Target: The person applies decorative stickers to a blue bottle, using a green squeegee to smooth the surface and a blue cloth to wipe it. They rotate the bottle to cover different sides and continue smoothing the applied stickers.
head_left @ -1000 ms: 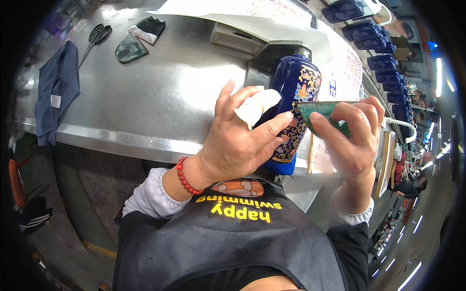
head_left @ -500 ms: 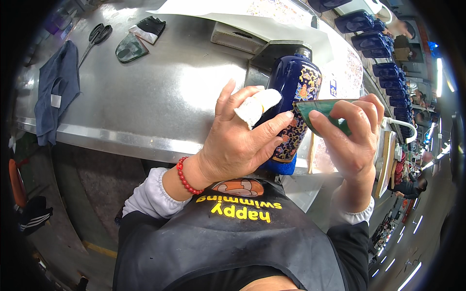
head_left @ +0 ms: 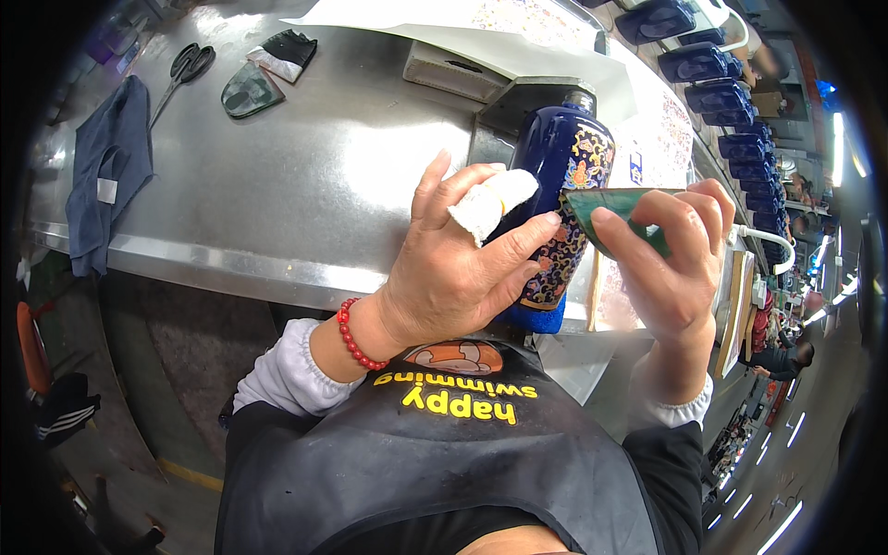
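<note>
A dark blue glossy bottle (head_left: 540,153) lies tilted in front of me, its neck pointing away. A patterned decal with gold, red and blue scrolls (head_left: 561,250) covers its right side. My left hand (head_left: 453,245) rests over the bottle's left side with fingers spread, the index fingertip and thumb touching it. One finger is wrapped in white cloth (head_left: 479,215). In my right hand (head_left: 680,245), pinched between thumb and fingers, is a flat green scraper (head_left: 606,203); its pointed corner meets the decal near my left index fingertip. A blue pad (head_left: 539,320) shows under the bottle's near end.
A metal table (head_left: 324,176) bears scissors (head_left: 191,67), a grey-blue cloth (head_left: 113,171), another green scraper (head_left: 252,91) and a metal box (head_left: 453,72). Sheets of printed decals (head_left: 661,120) lie beyond the bottle. Several blue bottles (head_left: 726,102) stand in a row at the right.
The row of blue bottles at the right has shifted down the picture. My hands, the scraper and the bottle in front of me have barely moved.
</note>
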Tool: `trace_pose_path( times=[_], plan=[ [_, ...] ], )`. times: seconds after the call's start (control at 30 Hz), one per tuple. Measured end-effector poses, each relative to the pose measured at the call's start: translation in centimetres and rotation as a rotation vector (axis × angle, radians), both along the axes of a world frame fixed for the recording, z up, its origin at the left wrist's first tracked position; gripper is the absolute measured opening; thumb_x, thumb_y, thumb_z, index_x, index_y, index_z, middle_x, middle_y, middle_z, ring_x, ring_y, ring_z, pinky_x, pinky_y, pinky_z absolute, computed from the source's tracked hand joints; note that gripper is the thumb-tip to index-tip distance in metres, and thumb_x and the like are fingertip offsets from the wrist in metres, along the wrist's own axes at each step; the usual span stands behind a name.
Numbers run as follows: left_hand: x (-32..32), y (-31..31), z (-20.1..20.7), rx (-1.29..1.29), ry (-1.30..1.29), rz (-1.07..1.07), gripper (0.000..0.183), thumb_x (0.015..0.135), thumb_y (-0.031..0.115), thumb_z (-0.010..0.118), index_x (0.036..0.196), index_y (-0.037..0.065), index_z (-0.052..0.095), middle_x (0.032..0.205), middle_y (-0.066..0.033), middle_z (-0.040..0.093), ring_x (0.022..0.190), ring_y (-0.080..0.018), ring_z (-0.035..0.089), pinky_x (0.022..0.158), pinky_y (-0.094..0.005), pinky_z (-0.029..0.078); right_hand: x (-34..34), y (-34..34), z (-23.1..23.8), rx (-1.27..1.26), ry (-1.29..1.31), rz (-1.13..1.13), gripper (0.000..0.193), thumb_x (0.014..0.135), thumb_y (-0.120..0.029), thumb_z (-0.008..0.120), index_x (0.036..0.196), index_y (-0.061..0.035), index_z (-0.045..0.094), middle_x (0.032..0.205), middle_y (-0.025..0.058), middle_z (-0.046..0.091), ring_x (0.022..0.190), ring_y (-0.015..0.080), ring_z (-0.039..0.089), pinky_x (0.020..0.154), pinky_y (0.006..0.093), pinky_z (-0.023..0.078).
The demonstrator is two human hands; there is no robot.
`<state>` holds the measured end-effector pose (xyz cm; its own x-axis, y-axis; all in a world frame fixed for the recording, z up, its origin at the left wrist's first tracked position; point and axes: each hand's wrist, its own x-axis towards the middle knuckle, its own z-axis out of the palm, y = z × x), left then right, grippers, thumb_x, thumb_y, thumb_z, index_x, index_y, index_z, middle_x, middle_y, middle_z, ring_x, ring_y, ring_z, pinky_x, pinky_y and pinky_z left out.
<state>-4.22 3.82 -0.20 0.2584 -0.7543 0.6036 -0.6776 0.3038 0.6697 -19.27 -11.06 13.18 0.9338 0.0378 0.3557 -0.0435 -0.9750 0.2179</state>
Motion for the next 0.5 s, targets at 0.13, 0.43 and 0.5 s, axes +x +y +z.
trace_pose_path(
  times=[0.13, 0.43, 0.5],
  plan=[
    [0.02, -0.05, -0.07, 0.011, -0.010, 0.008, 0.044, 0.088, 0.027, 0.076, 0.130, 0.015, 0.071, 0.131, -0.0141, 0.065, 0.127, -0.0367, 0.052, 0.121, -0.0561, 0.023, -0.16, 0.33, 0.25, 0.010, 0.023, 0.005, 0.034, 0.064, -0.022, 0.071, 0.096, -0.0157, 0.077, 0.093, -0.0021, 0.059, 0.083, 0.0168, 0.056, 0.085, 0.0395, 0.039],
    [0.09, -0.10, -0.30, 0.002, -0.022, 0.009, 0.045, 0.089, 0.028, 0.075, 0.131, 0.014, 0.070, 0.131, -0.0143, 0.065, 0.126, -0.0370, 0.053, 0.121, -0.0564, 0.023, -0.06, 0.21, -0.06, -0.014, 0.018, -0.009, 0.032, 0.067, -0.023, 0.070, 0.097, -0.0161, 0.077, 0.092, -0.0017, 0.059, 0.082, 0.0172, 0.056, 0.086, 0.0399, 0.039],
    [0.15, -0.10, -0.33, -0.001, -0.022, 0.006, 0.045, 0.088, 0.027, 0.076, 0.131, 0.014, 0.069, 0.131, -0.0144, 0.065, 0.126, -0.0372, 0.053, 0.121, -0.0564, 0.023, -0.05, 0.19, -0.04, -0.018, 0.016, -0.009, 0.032, 0.067, -0.023, 0.070, 0.097, -0.0162, 0.077, 0.093, -0.0015, 0.059, 0.082, 0.0174, 0.056, 0.086, 0.0400, 0.039]
  ],
)
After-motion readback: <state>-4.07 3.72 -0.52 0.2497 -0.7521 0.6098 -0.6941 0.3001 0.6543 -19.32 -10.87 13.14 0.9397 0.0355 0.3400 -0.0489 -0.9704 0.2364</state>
